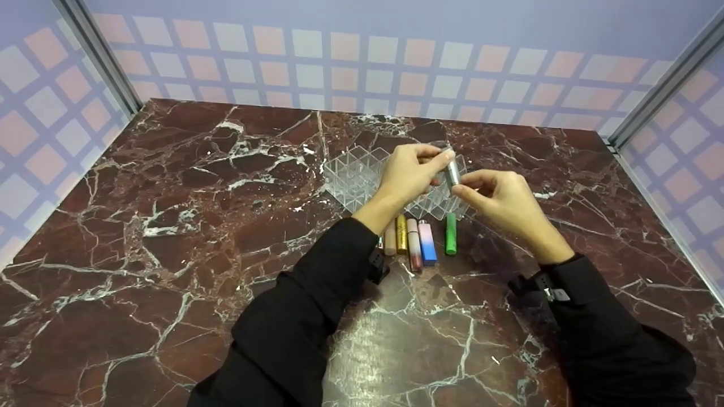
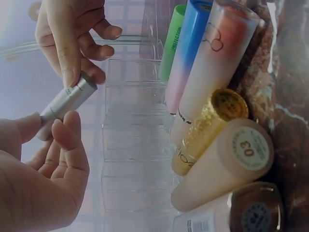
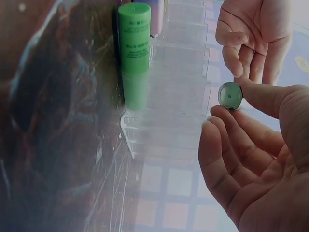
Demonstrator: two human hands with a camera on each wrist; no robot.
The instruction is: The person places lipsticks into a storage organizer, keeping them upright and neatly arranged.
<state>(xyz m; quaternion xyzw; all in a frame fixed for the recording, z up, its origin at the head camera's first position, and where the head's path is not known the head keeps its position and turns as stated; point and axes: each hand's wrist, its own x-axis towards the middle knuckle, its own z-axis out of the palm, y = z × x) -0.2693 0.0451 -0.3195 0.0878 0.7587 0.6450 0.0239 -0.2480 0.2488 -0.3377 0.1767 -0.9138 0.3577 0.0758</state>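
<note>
- Fingers [image 2: 67,133] of the left hand [image 1: 410,172] are bent and pinch a silver tube [image 1: 453,172] near its far end, the thumb lying along it.
- Right-hand fingers grip the same tube; the right hand [image 1: 503,198] comes in from four o'clock, thumb and fingertips pinching the near end.
- Silver tube: held up off the table [image 1: 169,282] between the two hands, tilted a little, its far end toward eleven o'clock and its near end toward five in the head view. The right wrist view shows its round end almost face-on.
- Clear tray [image 1: 353,175], divided into diamond-shaped compartments, sits on the table behind the hands; from its middle the silver tube appears toward three o'clock.
- At six o'clock from the tray, just beside its near edge, lie a beige tube [image 1: 391,238] marked 03 on its end, a gold tube [image 1: 401,234], a pale tube [image 1: 414,243] with a reddish end and a pink-and-blue tube [image 1: 427,243].
- Brown-ended tube [image 2: 256,208]: just left of the beige one, mostly hidden by the sleeve in the head view.
- Green tube [image 1: 451,234]: toward five o'clock from the tray, a little apart from the row.
</note>
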